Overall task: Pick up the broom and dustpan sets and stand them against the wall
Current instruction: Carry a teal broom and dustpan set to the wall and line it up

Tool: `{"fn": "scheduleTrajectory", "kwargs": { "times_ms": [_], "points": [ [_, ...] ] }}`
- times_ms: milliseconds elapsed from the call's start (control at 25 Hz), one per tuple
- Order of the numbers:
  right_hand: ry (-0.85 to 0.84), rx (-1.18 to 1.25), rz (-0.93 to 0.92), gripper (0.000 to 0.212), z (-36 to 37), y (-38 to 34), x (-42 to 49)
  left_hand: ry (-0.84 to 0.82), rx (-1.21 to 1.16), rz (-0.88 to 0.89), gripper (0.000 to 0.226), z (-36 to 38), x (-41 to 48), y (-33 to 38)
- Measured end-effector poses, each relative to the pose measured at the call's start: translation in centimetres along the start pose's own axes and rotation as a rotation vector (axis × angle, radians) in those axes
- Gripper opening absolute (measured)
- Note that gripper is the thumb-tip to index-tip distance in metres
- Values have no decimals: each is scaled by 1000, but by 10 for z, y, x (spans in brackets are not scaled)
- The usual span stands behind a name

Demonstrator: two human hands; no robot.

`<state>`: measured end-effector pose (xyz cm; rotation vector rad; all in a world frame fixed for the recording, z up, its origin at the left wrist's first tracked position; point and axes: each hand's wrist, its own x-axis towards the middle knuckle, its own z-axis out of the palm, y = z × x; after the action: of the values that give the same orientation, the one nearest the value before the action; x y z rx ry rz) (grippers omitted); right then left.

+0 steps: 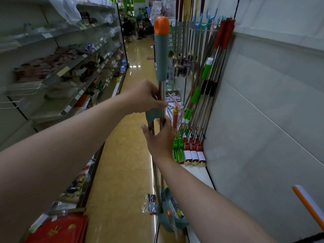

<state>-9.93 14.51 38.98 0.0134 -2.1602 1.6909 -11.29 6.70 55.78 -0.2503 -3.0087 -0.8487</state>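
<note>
Stocked shelves (pixel 57 71), glossy tan floor (pixel 126 155), red bag (pixel 59 230), white ledge (pixel 198 174)

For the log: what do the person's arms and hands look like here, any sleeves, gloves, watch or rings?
Both forearms are bare along all that shows; no sleeve edge is in view. The left hand and right hand wear no gloves. No watch, bracelet or ring shows on either wrist or on the visible fingers. No marks or tattoos can be made out.

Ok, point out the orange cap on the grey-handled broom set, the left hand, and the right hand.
orange cap (pixel 161 25), head view, its front face.
left hand (pixel 144 98), head view, its back.
right hand (pixel 160 137), head view, its back.
</note>
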Motion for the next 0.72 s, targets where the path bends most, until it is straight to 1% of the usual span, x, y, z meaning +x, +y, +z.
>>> {"fn": "scheduleTrajectory", "kwargs": {
  "times_ms": [120, 280, 440, 600, 720],
  "points": [
    [25, -36, -8, 55, -7, -2, 1, -15, -32, 12, 29, 2, 3, 1],
    [13, -56, -38, 47, -18, 2, 7, -17, -85, 12, 28, 4, 9, 5],
    [3, -82, -55, 35, -22, 4, 9, -40, -120, 0, 28, 6, 13, 10],
    [-58, -87, -33, 35, -25, 7, 7, -79, -116, -6, 23, 13, 12, 10],
    [-126, -82, 0, 39, -28, 11, 8, -78, -91, 10, 26, 19, 12, 7]
  ]
}}
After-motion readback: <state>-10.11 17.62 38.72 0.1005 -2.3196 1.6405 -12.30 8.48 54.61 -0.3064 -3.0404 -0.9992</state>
